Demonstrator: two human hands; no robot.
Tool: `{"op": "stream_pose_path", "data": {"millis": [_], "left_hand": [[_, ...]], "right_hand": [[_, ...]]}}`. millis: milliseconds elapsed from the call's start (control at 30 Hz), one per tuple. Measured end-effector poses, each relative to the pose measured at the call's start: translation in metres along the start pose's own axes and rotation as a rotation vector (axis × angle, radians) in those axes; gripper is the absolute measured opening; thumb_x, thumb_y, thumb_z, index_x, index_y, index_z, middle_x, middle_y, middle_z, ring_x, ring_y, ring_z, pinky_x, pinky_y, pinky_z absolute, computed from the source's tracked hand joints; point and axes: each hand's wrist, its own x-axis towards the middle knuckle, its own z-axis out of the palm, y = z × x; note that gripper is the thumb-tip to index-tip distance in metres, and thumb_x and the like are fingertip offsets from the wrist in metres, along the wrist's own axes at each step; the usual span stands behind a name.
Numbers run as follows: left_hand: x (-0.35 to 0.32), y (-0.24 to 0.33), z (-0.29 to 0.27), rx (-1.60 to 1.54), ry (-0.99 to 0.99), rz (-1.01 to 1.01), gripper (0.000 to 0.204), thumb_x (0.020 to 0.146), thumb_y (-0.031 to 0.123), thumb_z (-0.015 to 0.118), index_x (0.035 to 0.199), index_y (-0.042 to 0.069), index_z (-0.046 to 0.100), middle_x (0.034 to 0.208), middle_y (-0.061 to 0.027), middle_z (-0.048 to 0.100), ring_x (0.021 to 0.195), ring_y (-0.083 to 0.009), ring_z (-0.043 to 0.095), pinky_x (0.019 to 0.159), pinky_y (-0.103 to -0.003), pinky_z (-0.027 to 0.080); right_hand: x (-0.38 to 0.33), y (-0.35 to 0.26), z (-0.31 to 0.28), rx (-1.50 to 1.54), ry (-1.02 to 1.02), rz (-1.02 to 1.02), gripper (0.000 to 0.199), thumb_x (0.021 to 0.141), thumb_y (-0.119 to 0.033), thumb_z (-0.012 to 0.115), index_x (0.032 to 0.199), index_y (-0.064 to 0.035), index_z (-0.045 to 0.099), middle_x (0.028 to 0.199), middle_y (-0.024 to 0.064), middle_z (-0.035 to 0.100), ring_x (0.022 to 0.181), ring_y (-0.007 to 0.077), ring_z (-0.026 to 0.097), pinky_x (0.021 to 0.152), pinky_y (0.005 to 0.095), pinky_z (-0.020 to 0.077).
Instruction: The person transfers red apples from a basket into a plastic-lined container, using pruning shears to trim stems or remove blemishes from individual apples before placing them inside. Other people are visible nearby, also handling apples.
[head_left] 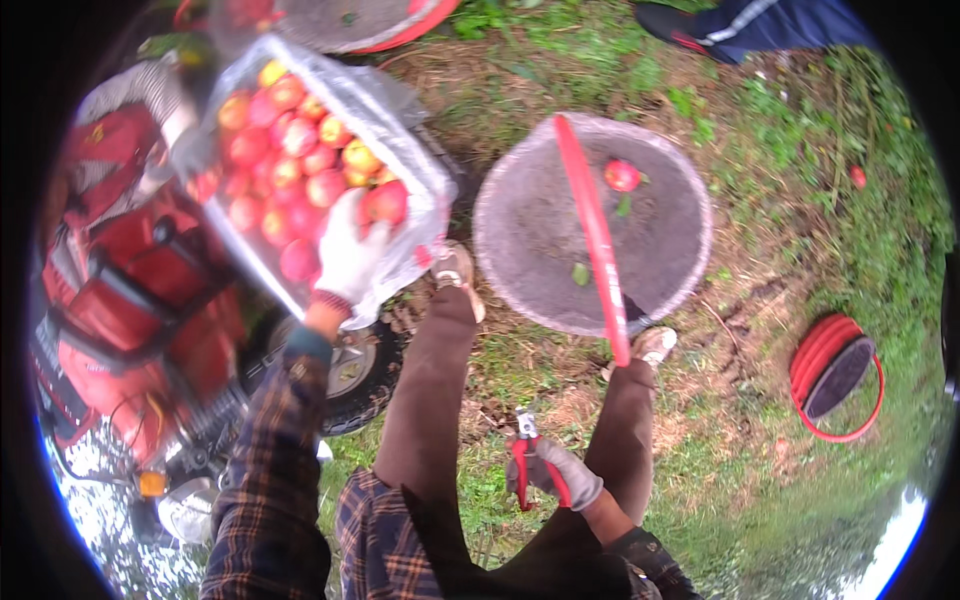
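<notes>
My left hand [348, 250], in a white glove, reaches over the near right corner of a plastic-lined crate [428, 195] full of red and yellow apples [290, 150]. Its fingers and thumb close on a red apple [386, 202]; motion blurs them slightly. Lower down, in front of my right leg, my right hand [562, 472] wears a grey glove and grips pruning shears [524, 450] by their red handles, blades pointing away. A round grey bucket [500, 270] with a red handle [590, 220] stands at my feet. One red apple [621, 176] and some leaves lie inside it.
A red motor vehicle [140, 300] with a black tyre [375, 375] stands at the left. Another person [140, 110] is beside the crate. A red bucket [835, 368] lies tipped at the right, and another tub [350, 25] is at the top. Someone's dark-blue trouser leg [780, 25] shows beyond.
</notes>
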Motion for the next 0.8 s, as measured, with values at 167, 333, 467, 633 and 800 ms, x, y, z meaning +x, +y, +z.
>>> {"op": "stream_pose_path", "data": {"millis": [167,333,467,633,800], "left_hand": [[-0.033,0.117,0.03,-0.217,-0.262,0.272,0.029,0.079,0.013,0.063,0.107,0.006,0.059,0.093,-0.0137,0.062,0.085,-0.0271,0.062,0.076,-0.033,0.05],[-0.014,0.183,0.215,-0.074,-0.488,0.304,0.055,0.079,0.028,0.063,0.127,0.009,0.044,0.122,-0.0207,0.051,0.116,-0.0386,0.047,0.098,-0.044,0.039],[0.056,0.204,0.319,0.051,-0.259,0.32,0.062,0.075,0.031,0.065,0.127,0.008,0.043,0.122,-0.0217,0.048,0.112,-0.0395,0.048,0.094,-0.043,0.042],[0.067,0.217,0.333,0.114,-0.446,0.18,0.068,0.069,0.04,0.068,0.123,0.005,0.047,0.117,-0.0235,0.053,0.104,-0.0384,0.055,0.09,-0.041,0.046],[-0.005,0.184,0.235,-1.028,-0.883,-0.759,0.047,0.082,0.043,0.063,0.116,0.013,0.049,0.094,-0.0105,0.061,0.07,-0.0232,0.062,0.057,-0.037,0.055]], "right_hand": [[-0.013,0.006,-0.029,0.051,-0.036,-0.022,0.055,0.092,-0.045,0.047,0.127,-0.0024,0.045,0.099,0.0158,0.06,0.094,0.0295,0.058,0.086,0.0416,0.0448],[-0.026,0.004,-0.054,0.077,-0.091,-0.083,0.061,0.093,-0.046,0.046,0.131,0.0005,0.04,0.097,0.0125,0.061,0.092,0.0227,0.06,0.088,0.0364,0.0468],[-0.038,-0.025,-0.054,-0.037,-0.123,-0.074,0.081,0.086,-0.055,0.053,0.136,0.0034,0.029,0.109,0.0126,0.057,0.102,0.0211,0.056,0.093,0.0347,0.0408],[-0.05,-0.042,-0.036,-0.138,-0.184,-0.203,0.077,0.088,-0.055,0.048,0.136,0.0032,0.034,0.107,0.0102,0.057,0.096,0.0176,0.055,0.089,0.0325,0.0421],[-0.053,-0.03,-0.033,-0.215,-0.192,-0.16,0.077,0.087,-0.054,0.053,0.133,0.0046,0.035,0.101,0.0091,0.058,0.091,0.0162,0.055,0.085,0.0308,0.0432]]}}
